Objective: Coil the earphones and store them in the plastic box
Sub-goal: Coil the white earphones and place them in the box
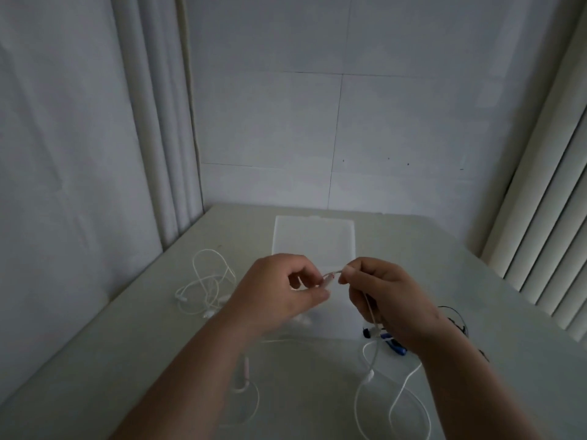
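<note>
Pale table [133, 360], white panelled wall [381, 122] (seams visible), curtain [149, 122], dim light

A plain indoor corner — home or office, it cannot be told. A pale table [127, 360] stands against a white wall [413, 122] of seamed panels, with a hanging curtain [152, 122] on the left and vertical blinds [546, 233] on the right.
</note>
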Demonstrator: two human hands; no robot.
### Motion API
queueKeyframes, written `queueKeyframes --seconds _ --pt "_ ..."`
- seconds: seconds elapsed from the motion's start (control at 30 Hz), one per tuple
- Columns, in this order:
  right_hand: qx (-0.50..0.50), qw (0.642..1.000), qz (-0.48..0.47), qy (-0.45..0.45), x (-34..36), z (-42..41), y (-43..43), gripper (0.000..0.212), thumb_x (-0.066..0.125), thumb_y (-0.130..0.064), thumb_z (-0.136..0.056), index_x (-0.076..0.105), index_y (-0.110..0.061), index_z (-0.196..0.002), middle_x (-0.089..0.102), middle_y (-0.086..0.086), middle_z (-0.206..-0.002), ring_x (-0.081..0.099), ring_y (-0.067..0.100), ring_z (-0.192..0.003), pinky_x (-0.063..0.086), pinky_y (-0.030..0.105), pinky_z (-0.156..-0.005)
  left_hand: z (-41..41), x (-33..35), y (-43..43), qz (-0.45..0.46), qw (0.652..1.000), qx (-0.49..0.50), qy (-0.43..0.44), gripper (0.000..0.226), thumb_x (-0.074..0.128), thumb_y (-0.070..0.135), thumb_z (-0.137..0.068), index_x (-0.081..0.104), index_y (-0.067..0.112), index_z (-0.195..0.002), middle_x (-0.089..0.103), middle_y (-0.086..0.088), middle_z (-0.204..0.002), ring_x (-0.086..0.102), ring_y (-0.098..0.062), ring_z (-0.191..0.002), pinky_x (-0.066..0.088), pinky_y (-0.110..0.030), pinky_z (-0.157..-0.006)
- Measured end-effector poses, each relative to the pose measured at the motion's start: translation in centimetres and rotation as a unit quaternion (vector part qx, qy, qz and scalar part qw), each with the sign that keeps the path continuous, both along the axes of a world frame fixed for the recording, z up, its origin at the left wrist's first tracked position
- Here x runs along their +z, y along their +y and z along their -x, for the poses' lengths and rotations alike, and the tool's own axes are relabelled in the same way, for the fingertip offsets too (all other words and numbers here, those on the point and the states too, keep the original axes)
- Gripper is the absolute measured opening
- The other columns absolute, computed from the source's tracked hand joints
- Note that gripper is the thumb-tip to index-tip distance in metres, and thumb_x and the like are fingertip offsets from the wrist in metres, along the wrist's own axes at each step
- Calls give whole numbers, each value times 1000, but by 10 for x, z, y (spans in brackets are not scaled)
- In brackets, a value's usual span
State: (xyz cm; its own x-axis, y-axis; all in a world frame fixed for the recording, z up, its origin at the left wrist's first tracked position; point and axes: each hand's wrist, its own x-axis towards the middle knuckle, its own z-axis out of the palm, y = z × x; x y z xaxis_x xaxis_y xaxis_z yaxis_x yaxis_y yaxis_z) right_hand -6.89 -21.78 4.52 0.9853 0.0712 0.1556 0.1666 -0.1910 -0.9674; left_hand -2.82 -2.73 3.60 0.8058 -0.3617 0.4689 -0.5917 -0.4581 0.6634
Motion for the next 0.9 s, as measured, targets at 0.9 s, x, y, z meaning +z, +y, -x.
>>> queueKeyframes --seconds 0.9 --pt "96 985 -120 76 5 10 -41 28 75 -24 -68 52 -9 -62 22 -1 -49 22 10 -35 29 17 -36 -20 -11 32 576 782 -9 239 33 45 26 -99 51 14 -69 30 4 -45 26 -8 -32 17 -19 -41"
